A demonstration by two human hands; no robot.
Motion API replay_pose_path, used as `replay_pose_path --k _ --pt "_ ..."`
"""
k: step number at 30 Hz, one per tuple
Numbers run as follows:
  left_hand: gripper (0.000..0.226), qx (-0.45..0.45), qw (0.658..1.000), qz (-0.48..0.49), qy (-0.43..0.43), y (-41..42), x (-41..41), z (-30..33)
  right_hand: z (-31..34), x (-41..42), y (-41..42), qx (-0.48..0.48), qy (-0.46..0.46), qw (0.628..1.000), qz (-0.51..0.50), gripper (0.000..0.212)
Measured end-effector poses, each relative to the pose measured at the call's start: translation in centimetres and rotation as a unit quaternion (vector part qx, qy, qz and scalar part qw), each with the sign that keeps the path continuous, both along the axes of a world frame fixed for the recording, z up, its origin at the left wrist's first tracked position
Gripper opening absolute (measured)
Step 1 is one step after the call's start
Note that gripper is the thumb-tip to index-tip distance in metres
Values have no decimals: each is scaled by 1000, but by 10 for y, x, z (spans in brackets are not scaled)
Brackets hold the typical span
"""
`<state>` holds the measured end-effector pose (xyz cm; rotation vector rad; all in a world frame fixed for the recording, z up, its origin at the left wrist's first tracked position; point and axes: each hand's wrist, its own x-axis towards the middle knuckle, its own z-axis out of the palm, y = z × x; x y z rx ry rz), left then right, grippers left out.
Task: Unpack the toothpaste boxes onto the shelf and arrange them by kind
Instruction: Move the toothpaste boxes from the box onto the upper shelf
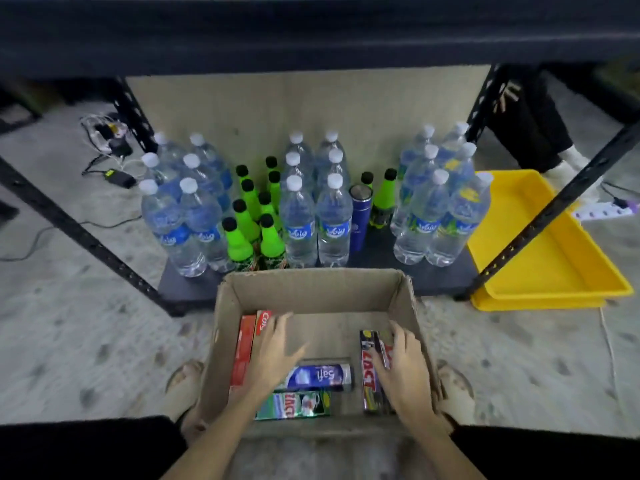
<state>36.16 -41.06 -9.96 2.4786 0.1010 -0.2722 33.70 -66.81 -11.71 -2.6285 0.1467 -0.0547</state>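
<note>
An open cardboard box [412, 306] stands on the floor in front of me. Inside, red toothpaste boxes [244, 348] stand along its left wall, a blue one [320, 375] and a green one [294, 405] lie in the middle, and dark ones [369, 372] stand on the right. My left hand [273, 351] reaches in with fingers spread, touching the red boxes. My right hand [398, 362] curls its fingers round the dark boxes.
The bottom shelf [436, 278] behind the box holds several water bottles [298, 216], green bottles [239, 237] and a blue flask [360, 220]. Black shelf posts [86, 237] slant at both sides. Yellow trays [540, 258] lie at the right. Cables [107, 147] lie far left.
</note>
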Motion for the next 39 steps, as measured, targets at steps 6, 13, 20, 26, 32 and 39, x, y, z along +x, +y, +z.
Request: replay_pose_path --k 6,13,20,26,32,39 --pt "68 70 991 -61 100 12 -13 -69 -41 10 0 1 216 976 -27 71" --pt "67 50 979 -140 141 7 -9 -116 -72 7 14 -35 327 944 -14 117" --pt "66 60 971 -177 149 -7 -1 -144 -89 18 15 -18 306 952 -21 119" --pt "55 76 970 -207 102 -10 11 -151 -100 18 9 103 269 953 -89 110" --pt "55 98 969 -205 94 -2 16 -158 -104 32 10 202 249 944 -81 106" --pt "44 123 981 -144 49 2 26 -167 -114 44 12 220 213 947 -98 92"
